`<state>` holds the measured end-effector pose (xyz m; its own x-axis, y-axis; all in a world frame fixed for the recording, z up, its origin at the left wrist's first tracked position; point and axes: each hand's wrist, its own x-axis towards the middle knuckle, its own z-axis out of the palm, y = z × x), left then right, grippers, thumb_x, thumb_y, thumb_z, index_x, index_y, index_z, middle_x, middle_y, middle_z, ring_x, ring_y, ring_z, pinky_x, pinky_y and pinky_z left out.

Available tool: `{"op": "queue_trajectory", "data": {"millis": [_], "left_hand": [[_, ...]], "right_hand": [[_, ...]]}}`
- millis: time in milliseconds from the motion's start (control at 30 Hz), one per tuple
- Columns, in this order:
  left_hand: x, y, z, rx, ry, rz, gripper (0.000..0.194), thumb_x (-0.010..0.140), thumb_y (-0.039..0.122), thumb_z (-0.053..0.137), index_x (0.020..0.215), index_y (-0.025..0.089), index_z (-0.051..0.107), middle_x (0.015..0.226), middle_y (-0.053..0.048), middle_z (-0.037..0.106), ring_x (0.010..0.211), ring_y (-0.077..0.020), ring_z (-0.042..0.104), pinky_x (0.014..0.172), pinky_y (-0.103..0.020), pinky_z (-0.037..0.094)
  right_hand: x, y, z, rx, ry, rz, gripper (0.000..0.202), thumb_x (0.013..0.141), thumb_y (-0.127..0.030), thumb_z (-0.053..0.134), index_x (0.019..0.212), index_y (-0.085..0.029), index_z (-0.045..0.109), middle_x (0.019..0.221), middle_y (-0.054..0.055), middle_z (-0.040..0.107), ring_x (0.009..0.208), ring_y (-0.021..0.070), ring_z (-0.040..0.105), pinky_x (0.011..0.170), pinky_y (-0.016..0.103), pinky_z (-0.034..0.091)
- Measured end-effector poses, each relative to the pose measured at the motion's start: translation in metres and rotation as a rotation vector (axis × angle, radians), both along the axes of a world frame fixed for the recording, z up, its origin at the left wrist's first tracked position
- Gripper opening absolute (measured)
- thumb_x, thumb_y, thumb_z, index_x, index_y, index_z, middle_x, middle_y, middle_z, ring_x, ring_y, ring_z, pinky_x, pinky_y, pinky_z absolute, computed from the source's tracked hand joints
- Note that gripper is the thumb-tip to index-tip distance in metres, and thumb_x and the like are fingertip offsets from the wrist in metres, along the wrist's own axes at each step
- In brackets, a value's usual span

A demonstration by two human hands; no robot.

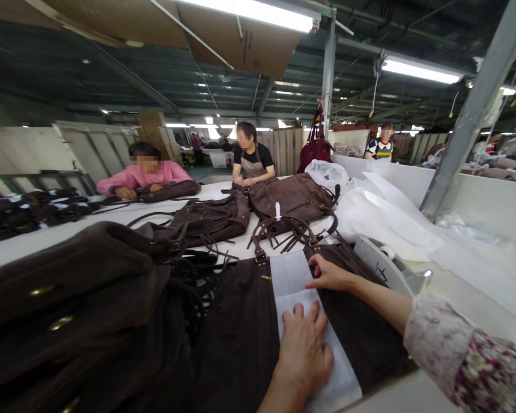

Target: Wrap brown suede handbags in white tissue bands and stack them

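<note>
A dark brown bag [236,327] lies flat on the white table, its looped handles [262,238] pointing away from me. Down its middle runs a long strip of white paper [290,272] with a crease across it. My left hand [303,344] presses on the lower part of the strip, fingers spread. At the strip's upper right edge is my right hand [329,275], its thumb and index finger close together near the paper's edge; whether they pinch it is hard to see.
Brown bags [81,310] are piled at the left, and more [288,198] lie beyond. White sheeting [382,212] covers the right side near a slanted metal post [468,120]. People [253,155] sit across the table.
</note>
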<state>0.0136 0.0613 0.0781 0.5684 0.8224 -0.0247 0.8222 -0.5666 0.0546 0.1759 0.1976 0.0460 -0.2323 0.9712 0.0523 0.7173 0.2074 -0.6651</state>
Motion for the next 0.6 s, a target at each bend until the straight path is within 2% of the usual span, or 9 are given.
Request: {"op": "queue_trajectory", "data": {"millis": [67, 100, 200, 267, 367, 433, 467, 533, 600], "left_hand": [[0.0, -0.001, -0.002, 0.015, -0.005, 0.009, 0.053, 0.084, 0.043, 0.038, 0.129, 0.018, 0.052, 0.147, -0.012, 0.04, 0.118, -0.038, 0.042, 0.091, -0.059, 0.036], [-0.001, -0.001, -0.004, 0.017, -0.01, 0.013, 0.053, 0.084, 0.043, 0.038, 0.129, 0.017, 0.052, 0.147, -0.013, 0.04, 0.118, -0.0383, 0.042, 0.091, -0.06, 0.036], [-0.001, -0.002, -0.008, 0.02, -0.041, 0.023, 0.053, 0.085, 0.042, 0.038, 0.13, 0.018, 0.051, 0.148, -0.012, 0.039, 0.122, -0.0397, 0.041, 0.094, -0.061, 0.035], [-0.002, -0.002, -0.009, 0.033, -0.056, 0.028, 0.052, 0.085, 0.042, 0.039, 0.131, 0.02, 0.051, 0.15, -0.01, 0.037, 0.124, -0.0405, 0.039, 0.096, -0.062, 0.033], [-0.003, -0.002, -0.009, 0.073, -0.059, 0.057, 0.047, 0.082, 0.035, 0.044, 0.126, 0.025, 0.055, 0.156, -0.007, 0.025, 0.125, -0.0397, 0.041, 0.097, -0.061, 0.034], [-0.003, -0.001, -0.01, 0.094, -0.053, 0.1, 0.047, 0.08, 0.029, 0.046, 0.125, 0.028, 0.057, 0.158, -0.007, 0.019, 0.125, -0.0375, 0.044, 0.097, -0.057, 0.035], [-0.003, 0.0, -0.011, 0.097, -0.046, 0.128, 0.048, 0.079, 0.026, 0.046, 0.127, 0.028, 0.056, 0.158, -0.009, 0.019, 0.127, -0.0362, 0.044, 0.099, -0.055, 0.035], [-0.003, 0.002, -0.015, 0.09, -0.013, 0.181, 0.054, 0.081, 0.024, 0.045, 0.135, 0.024, 0.051, 0.155, -0.015, 0.025, 0.131, -0.0341, 0.041, 0.103, -0.051, 0.034], [-0.003, 0.005, -0.02, 0.082, 0.028, 0.224, 0.058, 0.084, 0.026, 0.043, 0.141, 0.016, 0.043, 0.152, -0.02, 0.029, 0.134, -0.0327, 0.038, 0.108, -0.047, 0.031]], "right_hand": [[0.003, -0.003, -0.001, 0.002, -0.03, 0.04, 0.074, 0.047, -0.035, 0.09, 0.107, -0.021, 0.05, 0.085, -0.002, 0.057, 0.074, 0.0143, 0.055, 0.066, 0.024, 0.04], [0.002, -0.004, -0.003, 0.007, -0.045, 0.028, 0.076, 0.044, -0.034, 0.091, 0.106, -0.02, 0.05, 0.087, -0.001, 0.057, 0.077, 0.0157, 0.055, 0.068, 0.025, 0.04], [-0.009, -0.001, -0.007, 0.004, -0.071, -0.062, 0.062, 0.054, -0.037, 0.087, 0.1, -0.019, 0.049, 0.086, 0.002, 0.057, 0.082, 0.0195, 0.056, 0.07, 0.028, 0.04], [-0.017, 0.002, -0.005, -0.018, -0.063, -0.111, 0.049, 0.064, -0.036, 0.082, 0.098, -0.019, 0.05, 0.084, 0.003, 0.059, 0.08, 0.0192, 0.058, 0.067, 0.027, 0.041], [-0.011, 0.006, 0.017, -0.083, -0.016, -0.109, 0.024, 0.087, -0.042, 0.058, 0.093, -0.018, 0.054, 0.075, 0.002, 0.063, 0.064, 0.014, 0.059, 0.057, 0.023, 0.042], [0.017, 0.004, 0.041, -0.108, 0.01, -0.087, 0.032, 0.095, -0.044, 0.042, 0.09, -0.018, 0.06, 0.072, 0.002, 0.065, 0.056, 0.0115, 0.059, 0.052, 0.021, 0.042], [0.039, 0.0, 0.055, -0.103, 0.014, -0.091, 0.035, 0.095, -0.045, 0.041, 0.09, -0.018, 0.062, 0.074, 0.002, 0.067, 0.057, 0.0112, 0.059, 0.052, 0.02, 0.042], [0.095, -0.013, 0.081, -0.065, -0.004, -0.147, 0.03, 0.092, -0.042, 0.046, 0.09, -0.018, 0.066, 0.08, 0.002, 0.069, 0.065, 0.0116, 0.061, 0.055, 0.02, 0.042], [0.154, -0.03, 0.099, -0.031, -0.058, -0.26, 0.025, 0.089, -0.032, 0.05, 0.083, -0.016, 0.068, 0.081, 0.003, 0.07, 0.072, 0.0134, 0.061, 0.06, 0.021, 0.041]]}}
